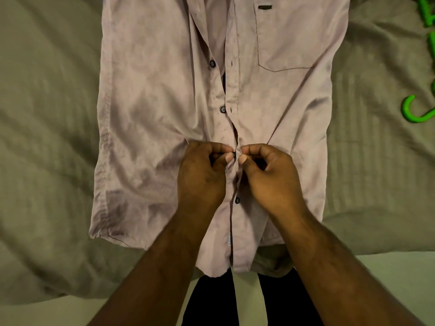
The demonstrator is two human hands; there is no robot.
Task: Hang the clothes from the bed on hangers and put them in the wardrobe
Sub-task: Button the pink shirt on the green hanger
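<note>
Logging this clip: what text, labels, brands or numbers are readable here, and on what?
Nothing can be read in this frame.
Dark tab on the chest pocket of the pink shirt: too small to read.
Pale blue tag by the shirt's hem: blurred, unreadable.

The bed (47, 137) bears a shirt (153, 90) spread flat beneath the left hand (202, 175) and right hand (270, 177) — and a hanger (415, 114) well right of the right hand, farther up.
</note>
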